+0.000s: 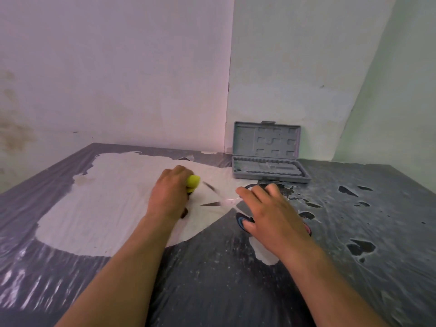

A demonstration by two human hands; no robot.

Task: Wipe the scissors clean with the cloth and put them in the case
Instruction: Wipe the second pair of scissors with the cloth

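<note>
Head view. Left hand [171, 193] is clenched round the yellow-green handle [193, 181] of a pair of scissors [211, 204], blades spread in a V, thin, dark and motion-blurred, tips toward the right hand. Right hand [271, 213] lies flat and released, fingers straight, over a second pair of scissors [243, 220] with dark blue-and-pink handles; whether it presses them or only covers them I cannot tell. A dark loop [251, 186] beyond the fingertips may be another handle; unclear.

No cloth visible as such. The pale patch [106, 204] under the left hand looks like worn-through covering or fabric; I cannot tell which.

Case [269, 169] stands open at the back corner, well apart from both hands: grey moulded plastic, lid upright against the wall [283, 67], ribbed tray with slots, nothing seen in it.

Tabletop [212, 279]: dark glossy plastic sheet, wrinkled, dusty, torn in spots at right.

Judgement: early stage, scissors just taken up, wiping not yet done. Next move calls for finding the cloth, closing the blades or steadying them, and wiping away from the edges.
</note>
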